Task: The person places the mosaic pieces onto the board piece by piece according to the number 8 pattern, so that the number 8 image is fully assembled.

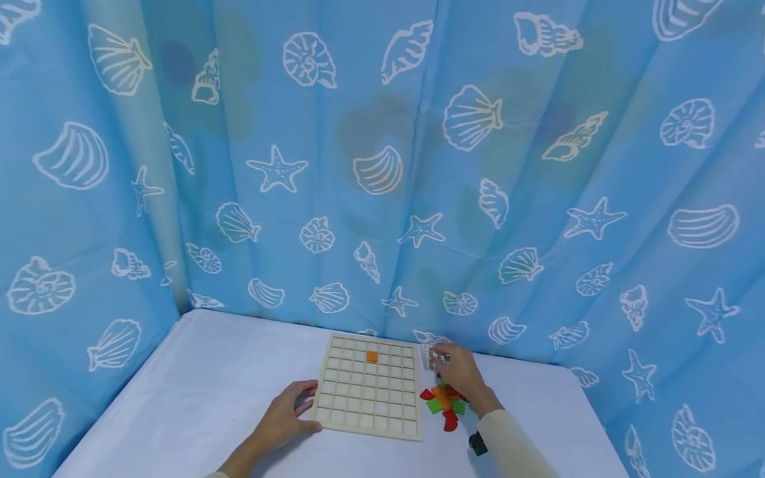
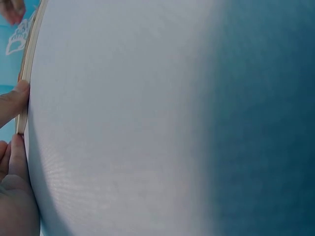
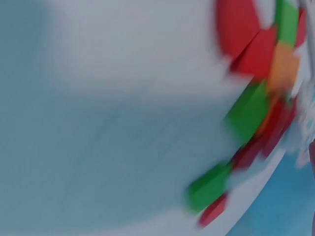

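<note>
A square pale wooden board [image 1: 367, 425] with a grid of shallow cells lies on the table, and one orange tile [image 1: 372, 357] sits in a far cell. My left hand [image 1: 285, 413] rests thumb and fingers against the board's near-left corner and left edge; the left wrist view shows a fingertip [image 2: 20, 87] on the rim. My right hand [image 1: 459, 366], beyond the pile of pieces, curls its fingers over a whitish see-through packet [image 1: 427, 356] with grid-like markings. Its fingertips are partly hidden. Below it lie loose red, green and orange pieces [image 1: 442, 397].
A white cloth covers the table [image 1: 239, 352]. Behind it hangs a blue curtain [image 1: 382, 199] with shell and starfish prints. A small black object [image 1: 477, 443] is by my right sleeve. Blurred red and green pieces [image 3: 248, 110] spread across the right wrist view.
</note>
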A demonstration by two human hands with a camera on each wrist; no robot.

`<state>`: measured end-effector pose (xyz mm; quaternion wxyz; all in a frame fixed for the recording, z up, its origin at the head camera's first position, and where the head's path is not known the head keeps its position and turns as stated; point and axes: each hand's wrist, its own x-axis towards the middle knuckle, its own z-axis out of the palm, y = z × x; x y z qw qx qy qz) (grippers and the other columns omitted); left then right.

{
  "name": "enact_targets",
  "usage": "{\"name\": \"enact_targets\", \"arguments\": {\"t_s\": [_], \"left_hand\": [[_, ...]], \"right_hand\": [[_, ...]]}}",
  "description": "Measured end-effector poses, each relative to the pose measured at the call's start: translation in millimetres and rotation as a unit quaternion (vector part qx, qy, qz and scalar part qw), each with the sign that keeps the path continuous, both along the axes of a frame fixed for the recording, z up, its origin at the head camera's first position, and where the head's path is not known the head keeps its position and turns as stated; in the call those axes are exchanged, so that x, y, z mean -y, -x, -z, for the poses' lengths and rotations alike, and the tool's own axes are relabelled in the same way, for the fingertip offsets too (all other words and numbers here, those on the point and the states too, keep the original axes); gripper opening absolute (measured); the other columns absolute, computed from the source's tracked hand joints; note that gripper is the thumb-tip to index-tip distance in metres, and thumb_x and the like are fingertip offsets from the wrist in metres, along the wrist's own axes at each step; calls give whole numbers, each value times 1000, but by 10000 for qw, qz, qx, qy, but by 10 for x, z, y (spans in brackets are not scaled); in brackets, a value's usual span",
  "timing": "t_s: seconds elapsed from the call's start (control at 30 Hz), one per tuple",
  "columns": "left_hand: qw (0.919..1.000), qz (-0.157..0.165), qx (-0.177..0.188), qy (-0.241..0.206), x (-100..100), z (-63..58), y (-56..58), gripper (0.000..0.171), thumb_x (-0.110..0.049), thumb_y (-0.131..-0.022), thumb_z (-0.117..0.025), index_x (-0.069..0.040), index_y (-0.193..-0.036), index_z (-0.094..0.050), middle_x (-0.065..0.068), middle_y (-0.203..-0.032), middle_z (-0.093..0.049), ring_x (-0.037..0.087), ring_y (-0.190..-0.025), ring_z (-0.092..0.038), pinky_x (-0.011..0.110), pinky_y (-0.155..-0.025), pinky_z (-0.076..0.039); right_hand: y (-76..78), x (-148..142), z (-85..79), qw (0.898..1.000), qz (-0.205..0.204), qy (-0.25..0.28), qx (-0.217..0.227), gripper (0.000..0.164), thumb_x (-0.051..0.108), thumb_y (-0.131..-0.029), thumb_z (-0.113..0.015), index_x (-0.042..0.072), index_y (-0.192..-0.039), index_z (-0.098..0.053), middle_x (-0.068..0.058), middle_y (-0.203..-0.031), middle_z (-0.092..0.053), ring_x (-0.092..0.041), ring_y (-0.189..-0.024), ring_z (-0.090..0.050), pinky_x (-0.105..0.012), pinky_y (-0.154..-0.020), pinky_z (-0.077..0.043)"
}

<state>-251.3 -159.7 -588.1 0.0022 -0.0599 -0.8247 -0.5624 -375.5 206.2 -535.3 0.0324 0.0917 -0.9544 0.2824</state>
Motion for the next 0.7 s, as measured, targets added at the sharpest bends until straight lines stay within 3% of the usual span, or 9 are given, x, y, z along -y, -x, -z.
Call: {"name": "enact_targets", "arguments": {"t_s": [0.17,0.33,0.7], "left_hand": [[9999,-27,-73,124,-7,8,-11,88,-8,-58,-92,1,-135,-50,13,-129,-54,34,-124,-51,20,-99,-51],[9999,-47,-111,87,3,34,-30,88,-7,-58,-92,2,-134,-50,13,-129,-55,35,-124,-51,20,-99,-51],[9999,-101,-92,-100,-26,0,-16,87,-3,-57,-92,2,-134,-50,13,-129,-54,34,-124,-51,19,-98,-51]], "right_hand": [[-114,-389,46,9982,506,-144,279,43,10,-85,-75,8,-127,-64,-10,-122,-63,-31,-112,-58,-43,-90,-60],[-244,-664,155,9976,618,-266,154,38,10,-85,-75,4,-121,-66,-12,-114,-65,-34,-107,-61,-46,-88,-61],[-329,-874,259,9935,1015,-512,-15,35,18,-79,-82,3,-108,-69,-9,-98,-69,-27,-94,-62,-46,-86,-61]]}}
